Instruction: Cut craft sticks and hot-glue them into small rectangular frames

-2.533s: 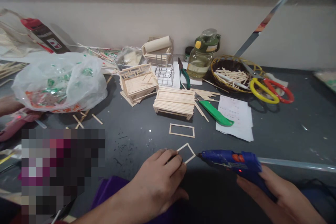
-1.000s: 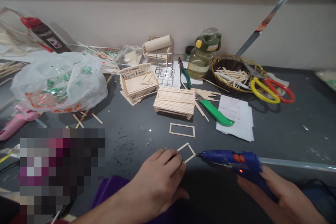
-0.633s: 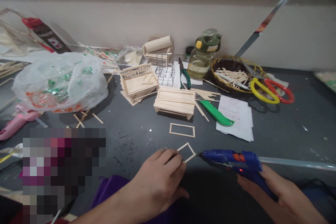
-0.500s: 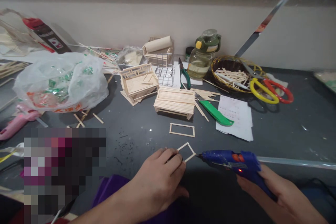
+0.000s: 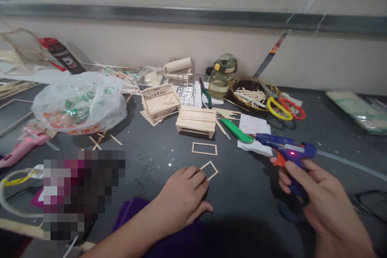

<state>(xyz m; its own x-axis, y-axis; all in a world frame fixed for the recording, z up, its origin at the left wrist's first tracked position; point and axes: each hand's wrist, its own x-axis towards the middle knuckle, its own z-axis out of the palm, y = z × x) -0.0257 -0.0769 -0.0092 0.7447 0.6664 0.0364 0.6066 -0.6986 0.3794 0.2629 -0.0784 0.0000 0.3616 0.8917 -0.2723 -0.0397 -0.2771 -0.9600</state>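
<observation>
My left hand (image 5: 187, 193) lies low on the dark table, its fingers bent together over the near end of a small wooden stick frame (image 5: 214, 167); the covered end is hidden. In my right hand (image 5: 323, 189) is a blue hot glue gun (image 5: 284, 146), raised to the right with its red light on and nozzle pointing left. The nozzle is apart from the frame and appears in front of a green-handled cutter (image 5: 237, 130). Just beyond my left hand rests another rectangular stick frame (image 5: 204, 153). Behind it stands a miniature slatted wooden table (image 5: 196, 119).
A miniature wooden seat (image 5: 160, 107) and wire rack (image 5: 186, 90) stand behind. Farther right are pliers (image 5: 206, 96), a bottle (image 5: 222, 78), a basket of sticks (image 5: 252, 98) and scissors (image 5: 281, 109). Leftward lie a plastic bag (image 5: 80, 105) and a pink glue gun (image 5: 26, 147).
My right hand has drawn the blue glue gun up and right, away from the frame's corner. My left hand stays on the frame. The camera view has tilted up.
</observation>
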